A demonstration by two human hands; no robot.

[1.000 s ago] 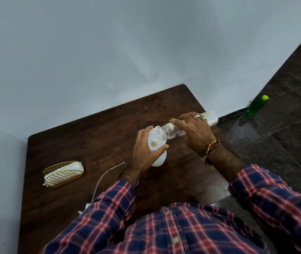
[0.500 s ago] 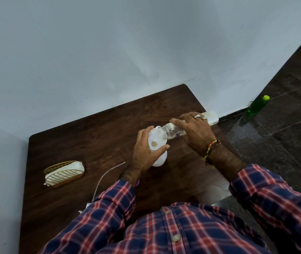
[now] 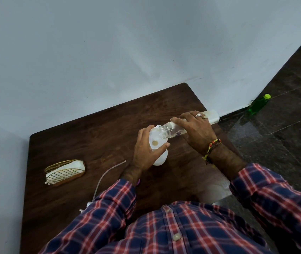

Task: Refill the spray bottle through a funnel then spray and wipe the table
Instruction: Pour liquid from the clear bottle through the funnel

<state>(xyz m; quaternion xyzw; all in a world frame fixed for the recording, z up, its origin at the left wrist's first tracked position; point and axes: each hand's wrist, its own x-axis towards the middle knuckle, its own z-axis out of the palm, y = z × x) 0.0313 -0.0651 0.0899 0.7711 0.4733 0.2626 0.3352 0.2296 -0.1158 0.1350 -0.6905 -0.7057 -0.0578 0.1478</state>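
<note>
Two bottles [image 3: 171,130] [image 3: 159,158], one funnel [image 3: 155,139], two gripping hands [image 3: 146,151] [image 3: 195,129].

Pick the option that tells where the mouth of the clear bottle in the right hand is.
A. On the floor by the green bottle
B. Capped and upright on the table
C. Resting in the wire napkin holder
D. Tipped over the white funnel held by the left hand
D: the right hand holds the clear bottle nearly level, its open mouth over the white funnel that the left hand grips.

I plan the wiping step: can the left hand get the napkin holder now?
Probably not yet: the left hand grips the funnel. The path to the napkin holder looks free.
</note>
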